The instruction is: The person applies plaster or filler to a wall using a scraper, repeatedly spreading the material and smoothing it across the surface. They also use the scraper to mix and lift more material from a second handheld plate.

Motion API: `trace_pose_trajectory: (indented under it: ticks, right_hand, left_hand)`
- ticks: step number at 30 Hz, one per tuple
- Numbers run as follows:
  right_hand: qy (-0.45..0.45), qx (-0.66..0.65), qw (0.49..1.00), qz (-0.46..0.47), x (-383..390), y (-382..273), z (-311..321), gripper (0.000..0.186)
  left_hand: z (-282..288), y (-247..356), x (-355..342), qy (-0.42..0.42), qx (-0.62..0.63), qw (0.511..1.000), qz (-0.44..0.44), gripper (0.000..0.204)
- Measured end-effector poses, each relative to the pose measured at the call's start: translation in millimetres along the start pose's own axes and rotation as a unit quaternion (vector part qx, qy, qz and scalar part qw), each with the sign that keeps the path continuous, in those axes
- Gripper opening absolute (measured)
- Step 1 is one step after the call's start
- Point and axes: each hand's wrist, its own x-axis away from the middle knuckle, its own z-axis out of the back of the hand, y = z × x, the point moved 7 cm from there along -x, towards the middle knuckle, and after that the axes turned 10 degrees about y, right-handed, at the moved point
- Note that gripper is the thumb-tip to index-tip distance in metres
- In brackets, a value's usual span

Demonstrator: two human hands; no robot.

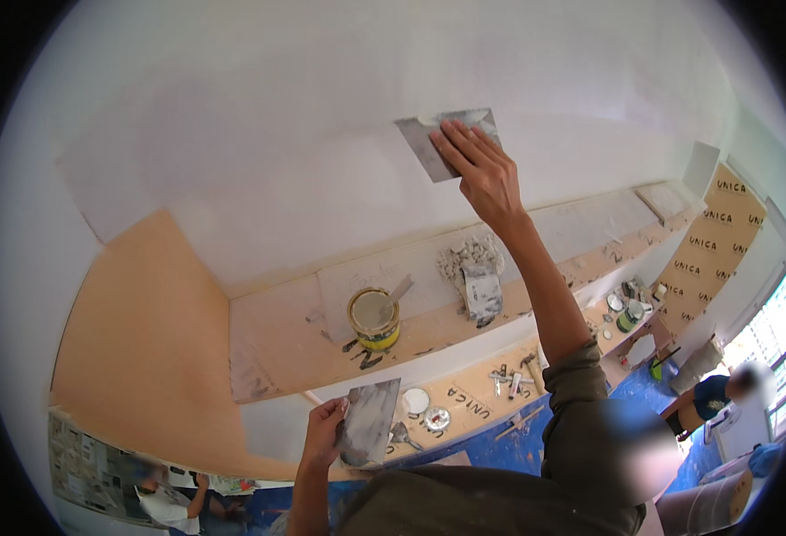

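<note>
My right hand (480,170) grips a square steel scraper (420,143) against the white wall (277,107), fingers spread along the blade, which has pale filler on its upper edge. Low at centre, my left hand (324,424) holds a larger smeared metal plate (370,424) by its left edge. On the ledge (277,348) below the wall stands an open yellow tin (377,332) of grey-beige paste with a stick (400,290) in it. Right of it lie a heap of pale crumpled material (464,259) and a smeared white piece (482,293).
A lower shelf (473,420) holds lids, hand tools and tins (630,317). Blue sheeting (518,447) covers the floor. A co-worker (710,402) is near the bright window (777,313) at right; another person (169,500) shows at lower left. Tan board (134,330) lines the left side.
</note>
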Motion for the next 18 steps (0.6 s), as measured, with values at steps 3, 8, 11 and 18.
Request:
trace_pose_trajectory:
  ticks: [3, 8, 11, 18]
  right_hand:
    - [-0.052, -0.037, 0.998, -0.027, 21.9, -10.0, 10.4, 0.058]
    - [0.067, -0.070, 0.995, -0.032, -72.6, 21.0, 34.0, 0.060]
    - [0.091, -0.046, 0.994, 0.028, -122.9, 18.8, 41.4, 0.036]
    - [0.056, 0.008, 0.995, 0.087, -79.4, 11.9, -3.6, 0.052]
  left_hand:
    - [0.0, 1.9, 1.4, -0.006, -0.023, 1.000, -0.006, 0.016]
    - [0.9, 2.1, 1.4, 0.000, 0.001, 1.000, -0.003, 0.014]
    - [0.3, 2.8, 3.1, 0.019, 0.003, 1.000, -0.001, 0.015]
    - [16.3, -17.3, 0.6, 0.034, -0.001, 0.999, 0.015, 0.014]
